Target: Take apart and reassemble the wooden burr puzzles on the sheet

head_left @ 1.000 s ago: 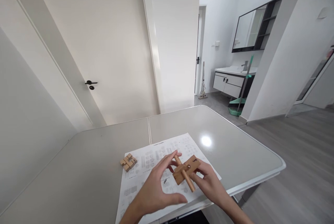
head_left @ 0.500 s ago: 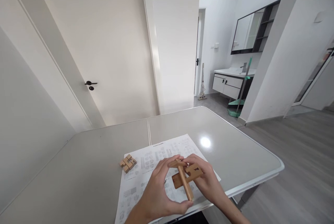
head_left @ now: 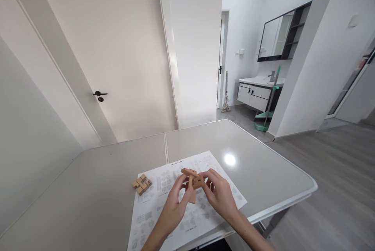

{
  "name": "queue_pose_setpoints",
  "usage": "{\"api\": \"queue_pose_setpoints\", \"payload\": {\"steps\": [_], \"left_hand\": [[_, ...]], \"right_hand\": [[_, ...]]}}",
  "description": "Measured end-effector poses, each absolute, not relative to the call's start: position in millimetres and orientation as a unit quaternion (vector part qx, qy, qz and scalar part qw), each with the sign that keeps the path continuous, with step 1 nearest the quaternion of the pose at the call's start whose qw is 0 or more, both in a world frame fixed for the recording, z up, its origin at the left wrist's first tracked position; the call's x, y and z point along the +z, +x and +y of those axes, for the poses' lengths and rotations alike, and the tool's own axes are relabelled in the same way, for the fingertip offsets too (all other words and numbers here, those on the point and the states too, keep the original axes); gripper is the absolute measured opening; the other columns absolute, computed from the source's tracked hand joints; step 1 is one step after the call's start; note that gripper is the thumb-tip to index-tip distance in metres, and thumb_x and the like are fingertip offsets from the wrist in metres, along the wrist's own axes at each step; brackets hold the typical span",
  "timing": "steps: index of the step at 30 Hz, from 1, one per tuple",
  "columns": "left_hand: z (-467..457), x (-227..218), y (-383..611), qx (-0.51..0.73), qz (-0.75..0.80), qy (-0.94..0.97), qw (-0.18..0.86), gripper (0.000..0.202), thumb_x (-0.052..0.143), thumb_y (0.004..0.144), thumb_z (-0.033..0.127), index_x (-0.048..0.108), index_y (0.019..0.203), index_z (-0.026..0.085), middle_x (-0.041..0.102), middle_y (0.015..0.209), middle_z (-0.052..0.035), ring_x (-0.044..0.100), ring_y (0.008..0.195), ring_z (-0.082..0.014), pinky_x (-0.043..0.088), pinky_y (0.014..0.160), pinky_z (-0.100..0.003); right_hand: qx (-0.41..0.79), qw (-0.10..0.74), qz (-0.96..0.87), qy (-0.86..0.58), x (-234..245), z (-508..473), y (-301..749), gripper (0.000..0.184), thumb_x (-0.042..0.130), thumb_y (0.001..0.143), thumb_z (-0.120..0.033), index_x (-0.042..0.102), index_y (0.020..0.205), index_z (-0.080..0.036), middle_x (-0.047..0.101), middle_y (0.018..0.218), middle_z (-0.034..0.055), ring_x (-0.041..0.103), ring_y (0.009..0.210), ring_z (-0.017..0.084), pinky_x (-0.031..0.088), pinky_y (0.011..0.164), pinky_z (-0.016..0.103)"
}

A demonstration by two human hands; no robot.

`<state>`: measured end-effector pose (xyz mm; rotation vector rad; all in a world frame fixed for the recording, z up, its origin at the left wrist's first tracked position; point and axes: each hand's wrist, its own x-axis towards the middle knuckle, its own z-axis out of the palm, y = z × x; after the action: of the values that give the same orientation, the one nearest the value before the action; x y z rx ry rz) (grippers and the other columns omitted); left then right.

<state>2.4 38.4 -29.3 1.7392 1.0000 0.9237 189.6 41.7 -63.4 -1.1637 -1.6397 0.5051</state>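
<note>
Wooden assembly (head_left: pixel 198 182) seems light, stiff, kinda slick; it's pinched by left grip (head_left: pixel 175 204) at 8 o'clock, right grip (head_left: pixel 220 194) at 3. Best held by edges.

A person's bare left forearm (head_left: pixel 155 237) and bare right forearm (head_left: pixel 249 229) rise from the bottom edge, angled inward. The left hand (head_left: pixel 173 204) pinches between thumb and fingers (head_left: pixel 177 186); opposite, slightly apart, the right hand (head_left: pixel 221 192) arches, its fingertips pointing left.
</note>
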Motion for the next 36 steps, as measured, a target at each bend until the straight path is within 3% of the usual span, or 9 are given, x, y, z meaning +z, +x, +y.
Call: {"api": "queue_pose_setpoints", "payload": {"steps": [3,7,12,15,17,22,26,31,36], "left_hand": [[38,-35,6,0.377,0.417,0.669,0.486,0.05,0.042,0.105,0.049,0.044,0.15,0.029,0.055,0.148,-0.0088,0.053,0.134,-0.0286,0.036,0.117,-0.045],[38,-31,8,0.375,0.439,0.649,0.494,0.051,0.042,0.104,0.054,0.052,0.145,0.026,0.068,0.126,-0.0096,0.064,0.109,-0.0263,0.045,0.102,-0.04],[35,-29,3,0.374,0.468,0.618,0.51,0.05,0.052,0.097,0.061,0.067,0.127,0.023,0.07,0.109,-0.0089,0.061,0.092,-0.0238,0.045,0.084,-0.034],[33,-32,-1,0.395,0.471,0.551,0.564,0.057,0.054,0.094,0.065,0.068,0.126,0.02,0.07,0.101,-0.009,0.058,0.08,-0.0204,0.045,0.077,-0.033],[34,-33,-2,0.42,0.464,0.503,0.596,0.059,0.06,0.092,0.064,0.068,0.129,0.019,0.07,0.107,-0.011,0.06,0.087,-0.0219,0.047,0.08,-0.034],[38,-35,-2,0.462,0.457,0.417,0.635,0.062,0.079,0.081,0.056,0.068,0.131,0.02,0.061,0.143,-0.0136,0.058,0.123,-0.0312,0.048,0.097,-0.036],[39,-38,-5,0.486,0.447,0.409,0.63,0.058,0.082,0.08,0.049,0.069,0.129,0.022,0.06,0.147,-0.0118,0.051,0.139,-0.0319,0.043,0.11,-0.037],[38,-39,-11,0.501,0.469,0.417,0.597,0.057,0.084,0.078,0.049,0.07,0.127,0.023,0.061,0.147,-0.0113,0.048,0.142,-0.0346,0.044,0.113,-0.042],[37,-34,-11,0.498,0.507,0.451,0.54,0.056,0.084,0.077,0.049,0.07,0.123,0.021,0.064,0.142,-0.0132,0.05,0.14,-0.0375,0.044,0.113,-0.044]], "right_hand": [[0.16,0.506,-0.685,-0.499,-70,47,184,0.019,0.05,0.101,-0.03,0.069,0.1,-0.024,0.066,0.087,0.0023,0.058,0.059,0.014,0.045,0.058,0.026],[0.103,0.504,-0.695,-0.502,-73,52,180,0.023,0.046,0.103,-0.03,0.068,0.102,-0.022,0.067,0.087,0.0019,0.061,0.057,0.012,0.042,0.054,0.023],[0.081,0.488,-0.67,-0.553,-77,63,189,0.026,0.046,0.105,-0.035,0.068,0.101,-0.022,0.069,0.089,0.0025,0.063,0.061,0.013,0.042,0.057,0.024],[0.085,0.441,-0.689,-0.569,-86,67,195,0.025,0.048,0.104,-0.037,0.068,0.097,-0.023,0.07,0.088,0.0024,0.065,0.064,0.015,0.04,0.056,0.025],[0.096,0.403,-0.707,-0.574,-94,67,196,0.023,0.049,0.103,-0.034,0.068,0.095,-0.023,0.071,0.087,0.002,0.066,0.067,0.017,0.04,0.057,0.026],[0.122,0.346,-0.717,-0.592,-106,60,191,0.024,0.047,0.103,-0.027,0.069,0.093,-0.024,0.073,0.09,0.0021,0.068,0.078,0.02,0.042,0.064,0.029],[0.103,0.331,-0.724,-0.597,-112,59,188,0.027,0.046,0.104,-0.028,0.07,0.094,-0.023,0.071,0.091,0.0056,0.068,0.088,0.024,0.045,0.069,0.031],[0.095,0.349,-0.713,-0.601,-118,60,188,0.029,0.043,0.105,-0.031,0.07,0.097,-0.022,0.069,0.096,0.0087,0.067,0.088,0.026,0.048,0.07,0.033],[0.179,0.459,-0.688,-0.532,-92,47,185,0.03,0.041,0.106,-0.038,0.067,0.11,-0.023,0.07,0.106,0.0093,0.067,0.095,0.025,0.051,0.081,0.035]]}}
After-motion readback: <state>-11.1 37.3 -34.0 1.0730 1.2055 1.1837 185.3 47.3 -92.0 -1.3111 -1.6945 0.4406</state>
